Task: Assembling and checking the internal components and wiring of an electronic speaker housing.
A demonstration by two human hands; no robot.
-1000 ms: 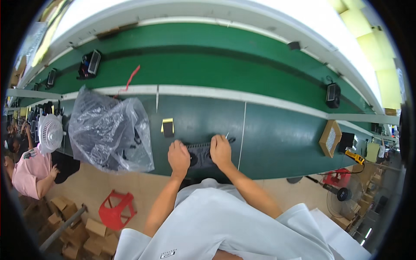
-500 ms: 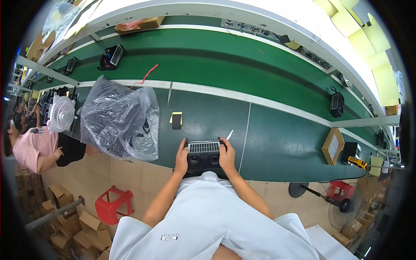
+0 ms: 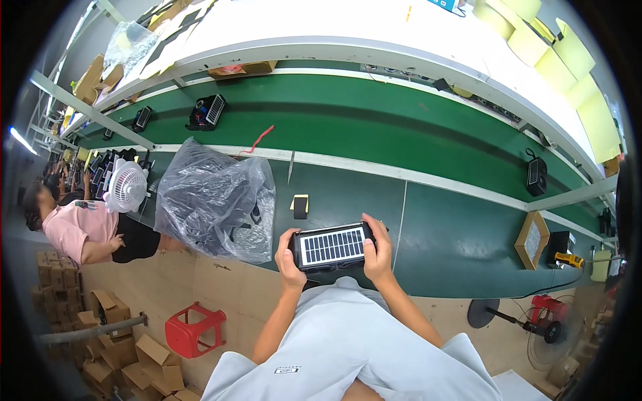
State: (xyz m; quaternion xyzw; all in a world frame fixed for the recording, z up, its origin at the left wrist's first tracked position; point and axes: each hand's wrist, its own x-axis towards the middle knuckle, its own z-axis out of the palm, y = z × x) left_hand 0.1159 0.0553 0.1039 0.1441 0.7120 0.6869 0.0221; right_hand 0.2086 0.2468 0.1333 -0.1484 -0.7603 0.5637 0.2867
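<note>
A black portable speaker (image 3: 332, 246) with a solar panel on its upward-facing side is gripped between my two hands, at the near edge of the green workbench. My left hand (image 3: 289, 265) is closed round its left end, thumb on the frame of the panel. My right hand (image 3: 378, 252) is wrapped round the right end, its thumb near the panel's corner. The round speaker fronts are mostly out of sight beneath the panel. Just beyond the speaker lies a small black pad on a yellow backing (image 3: 300, 206).
A large clear plastic bag (image 3: 214, 200) covers the bench at left, with a white fan (image 3: 127, 187) beside it. A co-worker in a pink shirt (image 3: 83, 230) is further left. More speakers (image 3: 207, 111) stand on the green belt. A cardboard tray (image 3: 532, 240) sits at right.
The speaker has been tipped so its solar panel faces up and the round fronts drop from view. It looks larger now. The view has shifted, with the scene lower and farther right.
</note>
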